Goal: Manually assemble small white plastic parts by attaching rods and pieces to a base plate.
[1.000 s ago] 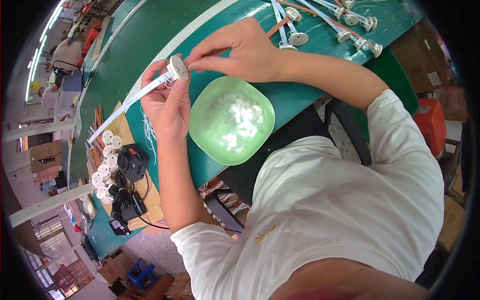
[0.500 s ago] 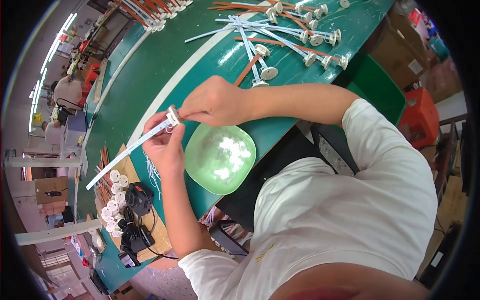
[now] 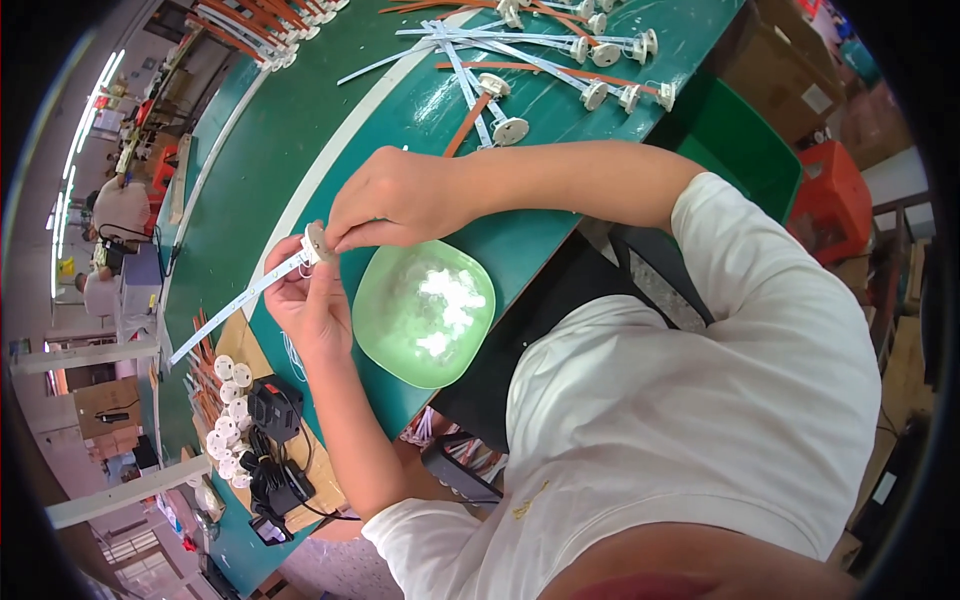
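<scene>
My left hand (image 3: 312, 310) pinches a thin white LED strip (image 3: 238, 303) by the round white end cap (image 3: 316, 243) at its upper end; the strip slants down to the left. Against the cap's face, my right hand (image 3: 405, 195) is closed, thumb and fingers pressed together. Whatever small thing those fingertips hold, if any, is hidden. Beneath and to the right of both hands stands a light green bowl (image 3: 380, 315). Bright white patches fill its middle; glare keeps me from telling whether they are small parts.
Several capped strips (image 3: 560, 62), white and orange, lie at the table's far side. At left, white round caps (image 3: 228, 420) with orange strips rest on cardboard beside a black battery-like block (image 3: 274, 408) and cables. A green bin (image 3: 735, 150) and red stool (image 3: 830, 200) stand right.
The view has shifted a little. My right fingertips have moved slightly at the cap, whose round face is turned more toward them. My left hand keeps its hold on the strip.
</scene>
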The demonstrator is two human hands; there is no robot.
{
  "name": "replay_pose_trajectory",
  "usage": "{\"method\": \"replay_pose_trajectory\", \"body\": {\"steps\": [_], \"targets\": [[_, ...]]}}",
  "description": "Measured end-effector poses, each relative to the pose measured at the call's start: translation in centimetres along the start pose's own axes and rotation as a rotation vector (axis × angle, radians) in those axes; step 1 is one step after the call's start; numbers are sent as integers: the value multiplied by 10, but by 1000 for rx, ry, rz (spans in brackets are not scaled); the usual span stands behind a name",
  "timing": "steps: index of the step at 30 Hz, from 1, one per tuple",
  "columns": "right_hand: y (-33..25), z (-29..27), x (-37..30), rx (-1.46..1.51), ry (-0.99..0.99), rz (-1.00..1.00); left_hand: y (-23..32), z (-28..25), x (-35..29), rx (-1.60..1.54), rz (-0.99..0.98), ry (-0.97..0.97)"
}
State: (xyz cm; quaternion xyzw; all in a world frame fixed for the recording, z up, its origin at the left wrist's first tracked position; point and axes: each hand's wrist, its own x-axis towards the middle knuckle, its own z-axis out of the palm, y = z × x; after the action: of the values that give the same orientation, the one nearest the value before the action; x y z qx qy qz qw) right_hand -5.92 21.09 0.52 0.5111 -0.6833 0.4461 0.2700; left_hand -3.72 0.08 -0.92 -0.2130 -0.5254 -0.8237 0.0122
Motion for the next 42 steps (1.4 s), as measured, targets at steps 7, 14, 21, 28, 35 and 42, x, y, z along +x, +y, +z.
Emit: {"method": "replay_pose_trajectory", "body": {"steps": [7, 14, 21, 28, 35, 42], "targets": [[-8, 8, -1, -194, 184, -73, -1, 7, -5, 180, 34, 130], [-15, 13, -4, -251, 220, -88, -3, 19, -9, 120, 22, 178], [-17, 20, -1, -209, 300, -93, -3, 14, -10, 44, 55, 129], [-16, 13, -2, -212, 321, -74, -4, 9, -6, 115, 73, 118], [-10, 20, -2, -174, 306, -99, -4, 12, -8, 141, 50, 122], [-15, 18, -5, -294, 285, -130, -10, 13, -10, 149, 98, 105]]}}
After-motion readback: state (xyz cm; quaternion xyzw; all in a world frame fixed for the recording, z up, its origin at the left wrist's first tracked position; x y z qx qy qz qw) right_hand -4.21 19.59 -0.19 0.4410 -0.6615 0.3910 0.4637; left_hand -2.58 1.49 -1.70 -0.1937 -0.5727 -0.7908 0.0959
